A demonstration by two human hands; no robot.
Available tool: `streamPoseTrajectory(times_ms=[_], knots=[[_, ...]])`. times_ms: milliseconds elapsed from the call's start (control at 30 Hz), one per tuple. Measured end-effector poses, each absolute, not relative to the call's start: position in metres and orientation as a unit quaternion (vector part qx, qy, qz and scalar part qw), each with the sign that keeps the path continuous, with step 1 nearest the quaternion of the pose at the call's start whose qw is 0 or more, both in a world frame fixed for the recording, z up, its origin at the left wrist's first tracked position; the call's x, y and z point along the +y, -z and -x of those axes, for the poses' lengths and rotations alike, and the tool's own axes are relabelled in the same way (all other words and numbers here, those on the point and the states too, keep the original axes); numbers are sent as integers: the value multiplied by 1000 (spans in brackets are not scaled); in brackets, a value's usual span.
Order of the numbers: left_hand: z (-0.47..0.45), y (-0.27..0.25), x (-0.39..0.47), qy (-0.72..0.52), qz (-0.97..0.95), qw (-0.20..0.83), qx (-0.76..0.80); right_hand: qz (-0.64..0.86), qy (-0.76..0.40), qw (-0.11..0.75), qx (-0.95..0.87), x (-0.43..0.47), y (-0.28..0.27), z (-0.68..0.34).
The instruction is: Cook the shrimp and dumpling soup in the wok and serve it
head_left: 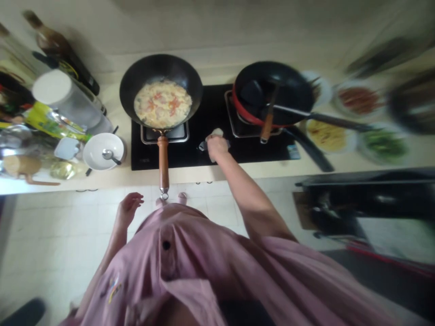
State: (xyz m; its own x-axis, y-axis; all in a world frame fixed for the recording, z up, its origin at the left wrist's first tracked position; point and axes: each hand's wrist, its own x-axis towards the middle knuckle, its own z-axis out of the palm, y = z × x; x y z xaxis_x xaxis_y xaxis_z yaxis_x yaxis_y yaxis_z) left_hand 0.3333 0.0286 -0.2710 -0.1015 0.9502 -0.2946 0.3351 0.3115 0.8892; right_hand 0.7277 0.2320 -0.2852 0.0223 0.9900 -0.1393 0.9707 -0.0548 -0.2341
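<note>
R hand (pixel 217 147) fingers curled on pale item (pixel 218 131), prob. wiping hob (pixel 188 158) nr counter's (pixel 193 173) front edge; next calls for dodging pan handle (pixel 163 163). L hand (pixel 129 207) half-open, empty.

We cannot tell what the pale item (pixel 217 131) is, or how it is gripped, because the right hand (pixel 218 146) covers most of it. The wooden-handled wok (pixel 131 86) and the red-sided wok (pixel 299 93) hide much of the 2 burners (pixel 175 136) from us, and the latter also covers part of a white plate (pixel 326 93). We find the dark bottle (pixel 56 40) too blurred to read its label, the hob sticker (pixel 293 152) too small, and a dark vessel (pixel 413 102) smeared and cut off at the right edge.
</note>
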Motion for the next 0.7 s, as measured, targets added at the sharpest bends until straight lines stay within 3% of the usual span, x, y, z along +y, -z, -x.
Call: streamPoseTrajectory(times_ms=[400,700], knots=[[-336,268,35,-322,-490,470,659,758,-133,51,-636,175,302,-725],[-345,270,43,-308,-501,478,653,651,-120,66,-746,108,311,-732]])
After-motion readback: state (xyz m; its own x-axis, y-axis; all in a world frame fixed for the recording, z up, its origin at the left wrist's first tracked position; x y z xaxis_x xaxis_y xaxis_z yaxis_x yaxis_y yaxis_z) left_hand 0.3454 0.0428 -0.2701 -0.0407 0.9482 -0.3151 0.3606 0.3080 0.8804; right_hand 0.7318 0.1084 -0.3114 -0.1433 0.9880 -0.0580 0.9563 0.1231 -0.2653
